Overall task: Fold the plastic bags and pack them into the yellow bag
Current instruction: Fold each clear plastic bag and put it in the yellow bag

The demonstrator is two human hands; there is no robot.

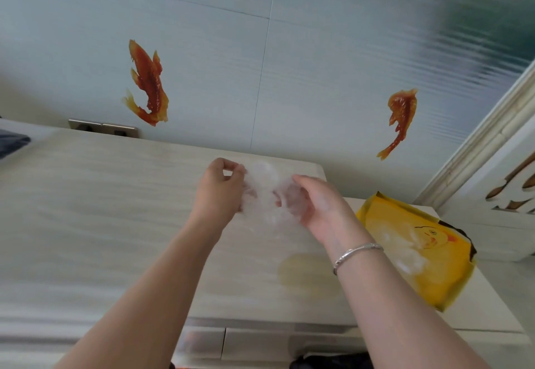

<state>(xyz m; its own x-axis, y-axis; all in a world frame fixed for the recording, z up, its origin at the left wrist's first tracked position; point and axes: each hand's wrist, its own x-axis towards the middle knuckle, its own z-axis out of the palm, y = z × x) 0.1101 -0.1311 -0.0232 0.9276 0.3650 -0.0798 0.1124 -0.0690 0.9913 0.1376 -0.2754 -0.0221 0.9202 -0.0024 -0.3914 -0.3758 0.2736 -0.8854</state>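
The step in hand is judged to be folding: one clear plastic bag (267, 195) is held up between both hands, above the pale table (101, 209) and to the left of the yellow bag (434, 282).

Left hand (221, 189): fingers curled, thumb and fingertips pinching the bag's left edge. The grip is closed on the film.

Right hand (315, 203): fingers curled round the bag's right side, with film visible across the palm. This grip also has hold of the bag; a silver bracelet (357, 253) sits on that wrist.

The bag is bunched and translucent (motion blur hides its edges, so the number of folds made cannot be told). It appears clear of the table, not laid flat on it.

The yellow bag lies flat on a lower surface at the table's right end. It bears a duck print, and pale shapes show against it; whether these are bags already packed cannot be told.

Next move, as judged: bring the two held edges together to reduce the clear bag to a compact packet, keeping both pinches firm, since thin film slips and springs open. Packing then calls for carrying it rightward to the yellow bag and finding that bag's opening, whose position is not evident.
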